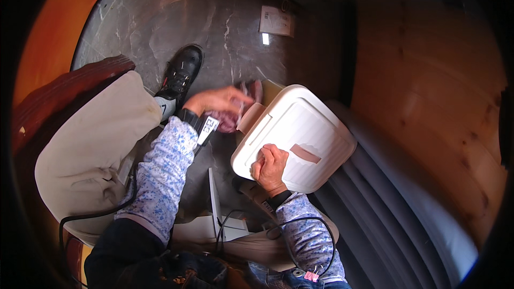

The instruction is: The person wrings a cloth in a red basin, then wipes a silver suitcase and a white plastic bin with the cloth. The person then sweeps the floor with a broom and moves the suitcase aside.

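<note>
A white plastic storage box's lid (307, 132) lies in front of me, tilted in view, with a pinkish-brown inset handle (305, 153) in its top. On the lid rests my right hand (271, 166), its fingers curled in, with nothing visible in them. My left hand (223, 99) is blurred, fingers stretched toward a pinkish-brown side latch (251, 117) at the lid's edge. Whether it touches the latch I cannot tell. Beneath that hand and beside the box is a dark pink patterned cloth item (223, 121). The lid hides the box's inside.
A grey pleated fabric surface (373, 204) runs along the right, beside a wooden panel (429, 100). My black shoe (182, 72) stands on the marbled floor (217, 20). A printed sheet (276, 21) lies farther off. Black cables (309, 218) loop past both forearms.
</note>
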